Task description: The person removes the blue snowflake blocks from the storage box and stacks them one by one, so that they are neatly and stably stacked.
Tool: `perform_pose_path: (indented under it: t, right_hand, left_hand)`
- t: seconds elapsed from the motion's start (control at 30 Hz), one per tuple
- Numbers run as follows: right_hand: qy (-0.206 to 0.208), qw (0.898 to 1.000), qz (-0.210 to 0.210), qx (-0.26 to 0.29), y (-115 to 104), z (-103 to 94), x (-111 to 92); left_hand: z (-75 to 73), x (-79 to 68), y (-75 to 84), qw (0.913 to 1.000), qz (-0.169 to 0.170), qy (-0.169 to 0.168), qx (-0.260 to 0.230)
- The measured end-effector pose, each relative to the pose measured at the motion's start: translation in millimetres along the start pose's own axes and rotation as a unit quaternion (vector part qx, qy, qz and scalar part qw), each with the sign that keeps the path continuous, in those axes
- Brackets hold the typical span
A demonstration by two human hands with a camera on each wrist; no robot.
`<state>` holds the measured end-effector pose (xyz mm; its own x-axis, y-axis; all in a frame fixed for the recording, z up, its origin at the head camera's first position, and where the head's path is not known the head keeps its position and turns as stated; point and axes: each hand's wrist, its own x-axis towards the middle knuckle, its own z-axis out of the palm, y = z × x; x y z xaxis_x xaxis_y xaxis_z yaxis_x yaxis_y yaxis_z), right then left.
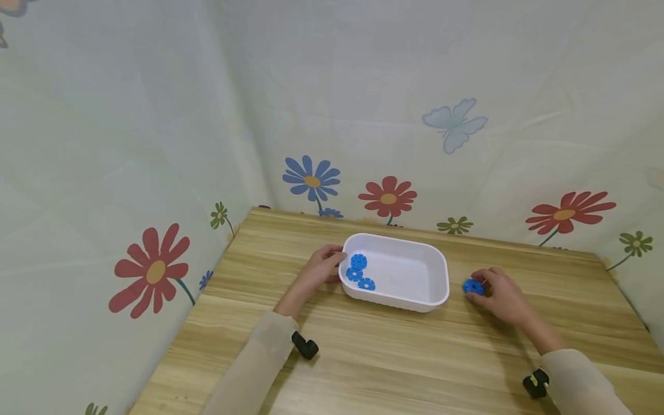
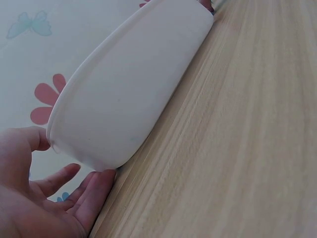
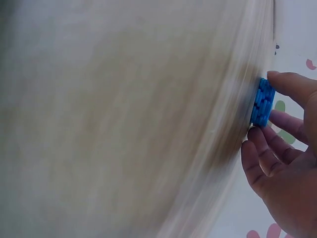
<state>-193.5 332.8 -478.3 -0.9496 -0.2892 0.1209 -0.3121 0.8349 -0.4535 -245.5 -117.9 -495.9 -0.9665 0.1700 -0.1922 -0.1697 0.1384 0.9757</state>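
Note:
A white plastic tub stands on the table, with blue notched snowflake discs grouped at its left end. My left hand holds that end. In the left wrist view, the left thumb is at the rim and the other fingers touch low on the wall. To the right of the tub, my right hand pinches blue snowflake discs between thumb and fingers. Seen edge-on in the right wrist view, these discs form a small layered stack close to the tabletop.
The wood-grain table extends in front of the tub and to both sides. Behind and at the left hangs a pale cloth printed with flowers and a butterfly. A black wrist camera sits on the left sleeve, another on the right.

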Motion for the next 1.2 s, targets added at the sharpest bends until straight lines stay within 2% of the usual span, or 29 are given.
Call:
perform_pose_path:
  t: [1.2]
  right_hand:
    - [-0.008, 0.999, 0.002, -0.035, 1.8, 6.8, 7.7]
  left_hand:
    - [0.0, 4.3, -4.7, 1.0000, 0.004, -0.002, -0.003]
